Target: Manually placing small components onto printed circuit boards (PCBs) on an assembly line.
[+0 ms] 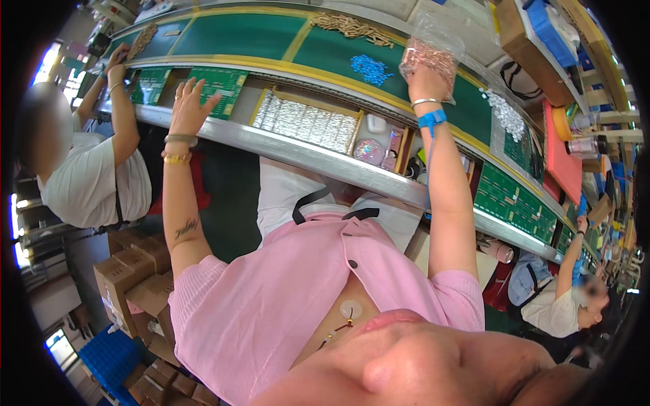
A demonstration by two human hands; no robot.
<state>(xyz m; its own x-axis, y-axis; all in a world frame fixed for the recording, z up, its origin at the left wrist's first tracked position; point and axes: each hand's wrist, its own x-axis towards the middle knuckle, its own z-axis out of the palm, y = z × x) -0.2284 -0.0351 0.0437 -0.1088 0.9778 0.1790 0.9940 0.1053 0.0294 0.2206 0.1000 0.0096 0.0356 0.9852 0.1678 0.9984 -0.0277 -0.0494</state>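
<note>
My left hand [191,108] is open, fingers spread, at the edge of a green circuit board [227,82] on the near rail. Nothing shows in its grasp. My right hand [428,84], with a blue wrist strap [432,118], reaches to a clear plastic bag [433,44] full of small copper-coloured parts. The bag covers its fingers, so I cannot tell how they are closed. Left of the bag, a pile of small blue parts [371,70] lies on the green bench mat [237,37]. Behind that is a heap of tan parts [352,28].
White parts [502,115] lie right of the bag. A drawer below the rail holds a silver padded sheet [305,122]. More circuit boards [518,203] line the rail on the right. Co-workers sit at both sides; cardboard boxes [132,271] stand at lower left.
</note>
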